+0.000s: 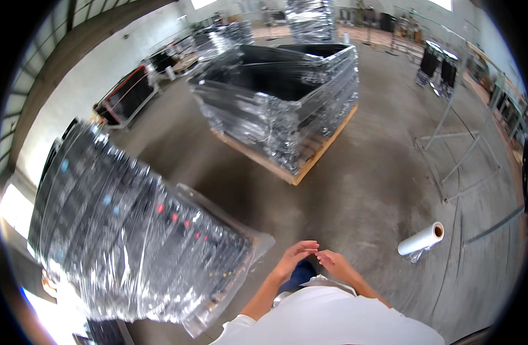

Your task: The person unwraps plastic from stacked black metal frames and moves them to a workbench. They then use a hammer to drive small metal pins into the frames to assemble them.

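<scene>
Black stack in clear film (132, 236) looks wrapped, remainder unclear; right of it: left hand (295, 256), right hand (336, 266), grips apart, empty; white cylindrical roll (417, 241).

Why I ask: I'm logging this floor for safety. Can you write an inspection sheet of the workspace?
Surface: grey floor with darker patches.
Job's things: wrapped stack at left; wrapped load on a wooden pallet ahead; film roll at right.
Clutter: loose film by the film roll.
Hands: left hand and right hand close together, nothing visible in either.
Cables: thin dark line on the floor at right, possibly a cable.
Surroundings: metal frame at right, white wall at left.
</scene>
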`<action>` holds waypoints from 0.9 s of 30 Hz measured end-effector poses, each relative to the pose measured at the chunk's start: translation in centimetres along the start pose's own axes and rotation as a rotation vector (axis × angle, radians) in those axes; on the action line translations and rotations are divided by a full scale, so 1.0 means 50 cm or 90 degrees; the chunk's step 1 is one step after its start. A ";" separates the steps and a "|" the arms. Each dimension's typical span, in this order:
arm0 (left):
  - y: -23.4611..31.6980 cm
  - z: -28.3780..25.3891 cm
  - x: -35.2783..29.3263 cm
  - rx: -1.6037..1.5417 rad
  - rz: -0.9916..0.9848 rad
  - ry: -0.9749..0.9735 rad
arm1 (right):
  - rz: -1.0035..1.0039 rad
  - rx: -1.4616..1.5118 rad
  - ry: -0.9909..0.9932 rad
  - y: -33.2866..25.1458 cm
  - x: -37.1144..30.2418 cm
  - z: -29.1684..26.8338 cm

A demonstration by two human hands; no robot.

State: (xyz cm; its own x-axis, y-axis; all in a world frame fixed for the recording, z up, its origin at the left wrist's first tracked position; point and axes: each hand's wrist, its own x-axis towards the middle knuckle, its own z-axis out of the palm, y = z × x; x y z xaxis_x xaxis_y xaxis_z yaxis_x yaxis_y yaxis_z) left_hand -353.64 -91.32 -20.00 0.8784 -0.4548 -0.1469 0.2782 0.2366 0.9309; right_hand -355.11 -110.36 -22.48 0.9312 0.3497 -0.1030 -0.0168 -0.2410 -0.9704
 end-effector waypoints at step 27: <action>0.251 -0.351 0.791 0.127 -0.020 0.137 | -0.314 -0.133 0.127 -0.059 0.957 -0.272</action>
State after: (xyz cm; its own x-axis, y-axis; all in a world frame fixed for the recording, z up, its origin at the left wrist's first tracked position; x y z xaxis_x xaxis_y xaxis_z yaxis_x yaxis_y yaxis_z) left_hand -308.61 -91.26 -20.00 0.9387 -0.2619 -0.2243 0.2433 0.0419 0.9691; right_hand -305.57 -105.24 -21.55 0.8618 0.2931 0.4140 0.4906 -0.2742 -0.8271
